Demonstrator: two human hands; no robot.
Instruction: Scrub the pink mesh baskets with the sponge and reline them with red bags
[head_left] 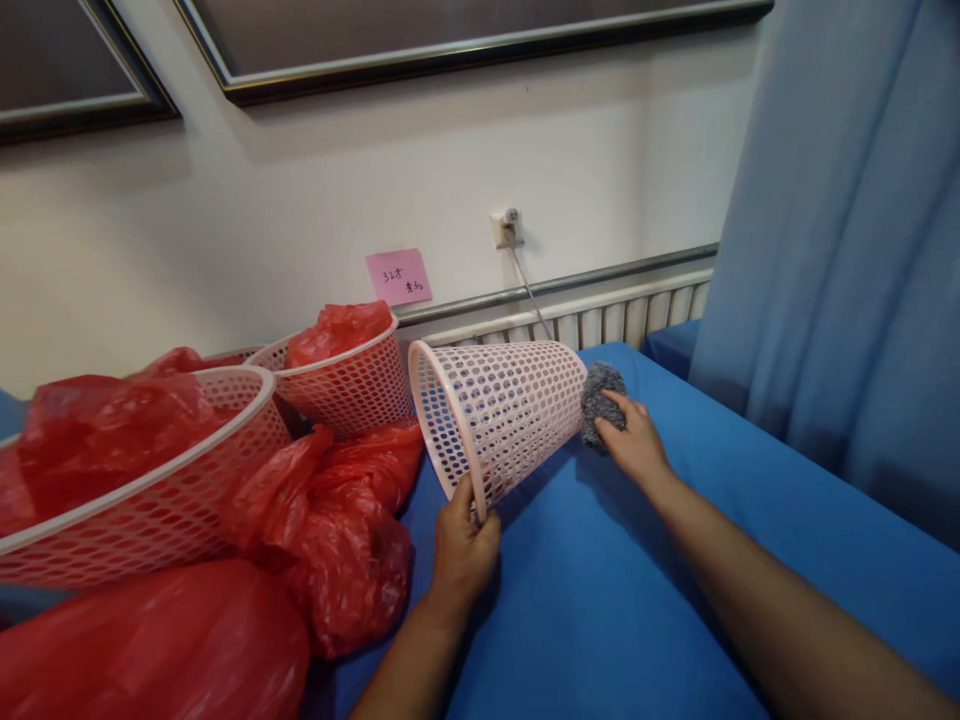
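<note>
A pale pink wastebasket (pixel 517 400) with a mesh of holes lies on its side, its open mouth toward the left. My left hand (pixel 465 545) grips the lower part of its rim, thumb and fingers closed around the edge. Against the basket's base, at the right end, my right hand (pixel 630 435) presses a grey fuzzy cloth (pixel 602 408), with fingers closed on it. Beneath the basket is a surface covered in blue cloth (pixel 585 620).
More pink baskets, one large (pixel 172 480) and one smaller (pixel 352 380), hold red plastic bags at the left. Loose red bags (pixel 337 540) lie beside them. Behind are a radiator (pixel 630 315), a wall socket (pixel 508 230) and a pink note (pixel 399 277). A blue curtain (pixel 840 250) hangs right.
</note>
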